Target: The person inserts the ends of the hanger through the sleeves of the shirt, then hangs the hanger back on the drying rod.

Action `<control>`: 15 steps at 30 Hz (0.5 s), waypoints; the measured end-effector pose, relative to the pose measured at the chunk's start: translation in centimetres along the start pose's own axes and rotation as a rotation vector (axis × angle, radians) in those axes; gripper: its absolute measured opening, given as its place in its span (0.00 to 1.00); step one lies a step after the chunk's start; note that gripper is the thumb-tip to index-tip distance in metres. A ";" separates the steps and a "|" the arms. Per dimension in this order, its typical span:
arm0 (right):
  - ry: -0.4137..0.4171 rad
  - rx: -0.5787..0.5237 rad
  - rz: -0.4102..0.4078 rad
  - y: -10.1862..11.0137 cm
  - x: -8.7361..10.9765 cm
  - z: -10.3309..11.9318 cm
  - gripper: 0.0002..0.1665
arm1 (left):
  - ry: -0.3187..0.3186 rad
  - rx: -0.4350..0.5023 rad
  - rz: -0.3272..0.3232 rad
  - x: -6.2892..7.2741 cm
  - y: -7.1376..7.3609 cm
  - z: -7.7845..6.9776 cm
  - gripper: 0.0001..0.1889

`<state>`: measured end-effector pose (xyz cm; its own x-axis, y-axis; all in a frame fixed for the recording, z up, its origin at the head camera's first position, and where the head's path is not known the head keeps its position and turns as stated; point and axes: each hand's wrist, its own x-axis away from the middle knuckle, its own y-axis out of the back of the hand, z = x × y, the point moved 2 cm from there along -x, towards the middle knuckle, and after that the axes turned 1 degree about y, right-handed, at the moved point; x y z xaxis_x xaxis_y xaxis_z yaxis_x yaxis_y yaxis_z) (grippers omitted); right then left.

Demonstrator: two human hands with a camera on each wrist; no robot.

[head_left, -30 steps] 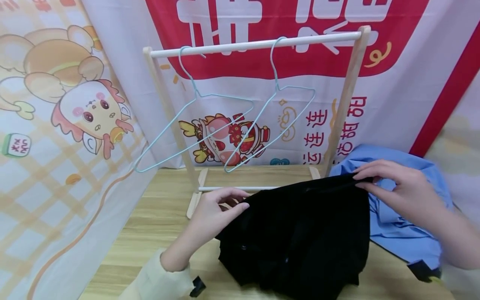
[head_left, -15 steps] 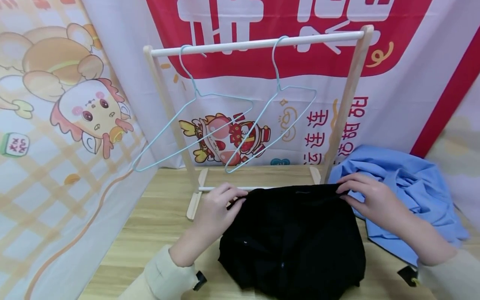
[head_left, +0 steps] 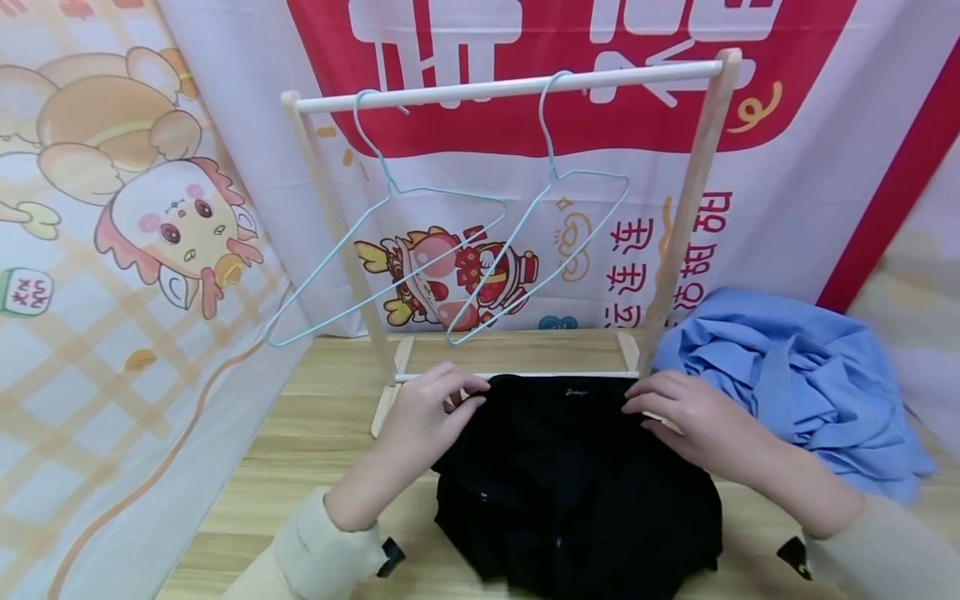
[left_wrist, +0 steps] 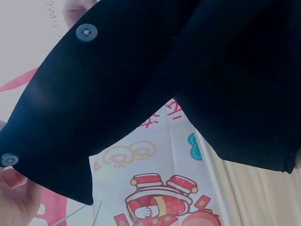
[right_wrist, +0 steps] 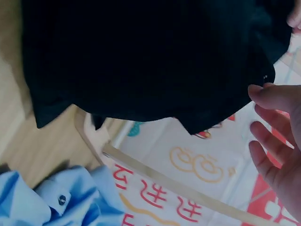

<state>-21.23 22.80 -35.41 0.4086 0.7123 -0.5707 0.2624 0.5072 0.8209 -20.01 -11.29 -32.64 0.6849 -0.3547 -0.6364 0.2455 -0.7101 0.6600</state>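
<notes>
A black buttoned shirt (head_left: 577,483) hangs bunched between my two hands, low in front of me. My left hand (head_left: 431,417) pinches its upper edge at the left corner, thumb below the fingers. On the right, my right hand (head_left: 686,417) pinches the same edge between thumb and fingertips. A small label (head_left: 576,392) shows at that edge between the hands. In the left wrist view, a grey button (left_wrist: 87,33) stands out on the dark cloth. The right wrist view has the thumb and a finger at the cloth's border, the other fingers spread apart.
Behind the shirt stands a rack (head_left: 510,87) with two pale-green wire hangers (head_left: 390,196) on its rail. A crumpled blue shirt (head_left: 795,392) lies on the wooden table (head_left: 277,467) at right. Printed cloth walls (head_left: 187,333) close off the left and back.
My right hand has slid left and lower with its part of the edge, closer to my left hand. The blue shirt is more exposed. My left hand has barely moved.
</notes>
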 end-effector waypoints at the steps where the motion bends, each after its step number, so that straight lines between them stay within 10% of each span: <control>1: 0.004 -0.010 0.015 -0.3 -0.1 0.0 0.17 | -0.002 0.011 -0.002 0.0 0.1 0.0 0.09; 9: -0.050 -0.027 -0.025 -1.3 -1.1 -0.2 0.25 | -0.066 0.106 -0.039 0.2 0.3 0.3 0.10; 15: -0.133 -0.069 0.093 -1.5 -1.1 -0.3 0.25 | -0.093 0.118 -0.122 0.5 0.8 0.5 0.11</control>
<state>-22.37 21.41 -36.00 0.5414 0.6897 -0.4809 0.1597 0.4772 0.8642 -19.80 -12.30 -32.62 0.5871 -0.3126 -0.7468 0.2367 -0.8159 0.5276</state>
